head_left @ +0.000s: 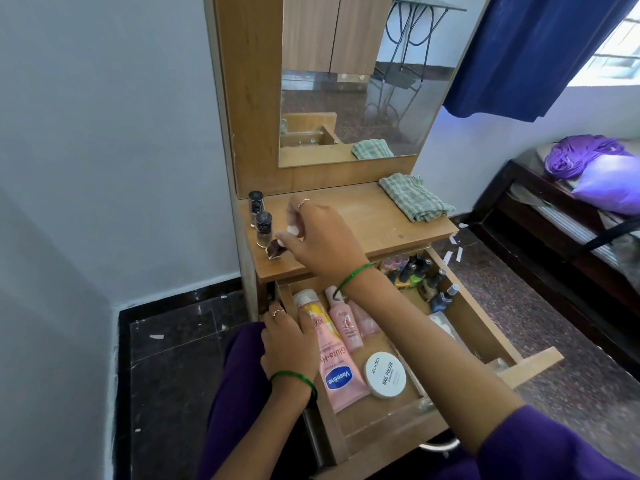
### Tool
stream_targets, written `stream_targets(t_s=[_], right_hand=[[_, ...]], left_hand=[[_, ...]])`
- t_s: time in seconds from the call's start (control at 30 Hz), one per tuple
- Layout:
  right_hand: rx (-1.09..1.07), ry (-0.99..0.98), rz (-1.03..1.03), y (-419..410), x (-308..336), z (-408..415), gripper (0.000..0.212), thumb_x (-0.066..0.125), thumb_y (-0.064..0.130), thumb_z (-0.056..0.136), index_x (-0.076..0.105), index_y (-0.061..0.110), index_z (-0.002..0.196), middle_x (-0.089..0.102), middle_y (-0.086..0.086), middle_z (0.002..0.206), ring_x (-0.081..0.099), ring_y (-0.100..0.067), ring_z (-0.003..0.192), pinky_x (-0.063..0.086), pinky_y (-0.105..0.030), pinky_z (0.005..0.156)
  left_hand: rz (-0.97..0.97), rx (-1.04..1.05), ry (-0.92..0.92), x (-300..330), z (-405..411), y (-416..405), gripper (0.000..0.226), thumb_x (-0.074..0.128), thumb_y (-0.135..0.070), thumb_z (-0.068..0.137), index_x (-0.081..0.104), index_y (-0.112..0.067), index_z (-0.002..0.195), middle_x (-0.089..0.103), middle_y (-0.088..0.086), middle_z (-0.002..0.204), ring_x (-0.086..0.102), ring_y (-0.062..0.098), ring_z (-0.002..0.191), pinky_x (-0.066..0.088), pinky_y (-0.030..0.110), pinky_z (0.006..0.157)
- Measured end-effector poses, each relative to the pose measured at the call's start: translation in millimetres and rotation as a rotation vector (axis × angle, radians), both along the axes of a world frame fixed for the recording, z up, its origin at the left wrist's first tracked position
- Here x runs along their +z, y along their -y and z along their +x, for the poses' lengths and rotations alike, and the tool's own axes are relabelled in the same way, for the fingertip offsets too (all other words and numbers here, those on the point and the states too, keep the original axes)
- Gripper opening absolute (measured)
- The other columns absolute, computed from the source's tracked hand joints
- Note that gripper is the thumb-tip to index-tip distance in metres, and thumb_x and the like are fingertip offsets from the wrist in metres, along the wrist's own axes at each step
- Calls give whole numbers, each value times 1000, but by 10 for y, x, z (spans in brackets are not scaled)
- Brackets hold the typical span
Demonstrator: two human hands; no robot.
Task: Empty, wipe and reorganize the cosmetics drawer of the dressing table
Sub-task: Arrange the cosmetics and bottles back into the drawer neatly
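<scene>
The wooden drawer [485,327] of the dressing table stands pulled open. In it lie a pink Vaseline tube [341,379], a yellow bottle [310,308], a small pink bottle [346,323], a round nail polish remover tub [385,374] and several nail polish bottles [412,271] at the back right. My right hand [322,237] reaches over the tabletop [367,216] and pinches a small dark red nail polish bottle [274,250] tilted near its left front edge, with white polish caps showing by its fingers. My left hand [289,341] grips the drawer's left wall.
Two dark-capped nail polish bottles [260,220] stand upright at the tabletop's left edge. A folded green checked cloth [414,199] lies at the back right, below the mirror [356,98]. A bed [571,216] with purple bedding stands to the right, and a grey wall to the left.
</scene>
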State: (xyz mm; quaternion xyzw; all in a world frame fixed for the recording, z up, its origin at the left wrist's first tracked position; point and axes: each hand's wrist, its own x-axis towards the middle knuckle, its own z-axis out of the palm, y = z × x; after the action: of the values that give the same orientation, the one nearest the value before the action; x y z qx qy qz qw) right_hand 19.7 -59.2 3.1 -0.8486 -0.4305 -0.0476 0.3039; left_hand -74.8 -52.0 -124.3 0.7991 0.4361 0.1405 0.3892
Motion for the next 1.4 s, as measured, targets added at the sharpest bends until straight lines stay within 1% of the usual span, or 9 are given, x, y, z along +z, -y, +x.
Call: stream_targets(t_s=[0.17, 0.3, 0.43, 0.63, 0.7, 0.9, 1.03, 1.23, 1.4], right_hand=[[-12, -212, 118, 355, 43, 57, 16, 69, 13, 80, 54, 16, 84, 56, 1, 73, 49, -6, 62, 42, -14, 60], [-76, -369, 145, 809, 35, 147, 14, 68, 8, 81, 56, 15, 83, 54, 6, 75, 52, -9, 68, 47, -22, 68], [-150, -449, 168, 1230, -23, 296, 11, 66, 5, 82, 58, 12, 85, 62, -9, 83, 58, -18, 75, 50, -25, 71], [-304, -380, 113, 1481, -178, 476, 20, 65, 5, 81, 58, 23, 78, 69, -4, 81, 62, -14, 77, 45, -9, 60], [-439, -321, 107, 1954, -201, 579, 23, 64, 5, 82, 56, 26, 76, 68, -2, 79, 63, -16, 76, 44, -8, 55], [-481, -283, 74, 1999, -341, 694, 16, 56, -7, 81, 57, 9, 86, 63, 4, 68, 57, 6, 57, 41, -4, 50], [-460, -223, -75, 1966, -479, 777, 18, 54, -7, 80, 60, 7, 89, 67, -8, 79, 60, -16, 72, 49, -26, 68], [-454, -185, -271, 1920, -613, 891, 21, 47, -5, 82, 60, 11, 87, 65, -5, 84, 57, -18, 73, 39, -26, 74], [-446, -172, -314, 1871, -634, 938, 22, 50, -7, 78, 62, 9, 88, 67, -8, 84, 62, -24, 75, 52, -34, 75]], left_hand=[[9, -12, 8, -13, -17, -3, 39, 42, -41, 96, 45, -13, 124, 55, 5, 113, 59, 20, 95, 46, 33, 62], [11, -15, 33, -25, -16, -4, 37, 43, -39, 96, 47, -12, 121, 55, 5, 112, 58, 23, 95, 43, 34, 62], [5, -9, 35, -25, -50, -48, 37, 43, -37, 96, 46, -11, 122, 55, 7, 114, 57, 25, 96, 38, 33, 63], [6, 36, 27, -1, -142, -251, 39, 43, -36, 97, 43, -10, 125, 53, 12, 119, 56, 31, 103, 35, 35, 68], [0, -39, 33, 4, 17, 43, 39, 43, -36, 97, 43, -9, 125, 53, 13, 120, 55, 32, 103, 35, 36, 69], [-12, -20, 32, -38, -17, -1, 38, 42, -37, 97, 43, -10, 123, 54, 12, 117, 56, 31, 100, 37, 37, 70], [-20, -21, 25, -70, -26, -8, 37, 41, -39, 96, 44, -10, 121, 55, 12, 113, 57, 31, 97, 39, 38, 69], [-17, -14, 56, -71, -13, -5, 38, 43, -37, 96, 44, -12, 125, 56, 11, 113, 58, 30, 96, 45, 41, 71], [-11, -10, 59, -81, -11, -12, 36, 44, -39, 96, 44, -14, 121, 58, 9, 106, 60, 26, 89, 51, 43, 70]])
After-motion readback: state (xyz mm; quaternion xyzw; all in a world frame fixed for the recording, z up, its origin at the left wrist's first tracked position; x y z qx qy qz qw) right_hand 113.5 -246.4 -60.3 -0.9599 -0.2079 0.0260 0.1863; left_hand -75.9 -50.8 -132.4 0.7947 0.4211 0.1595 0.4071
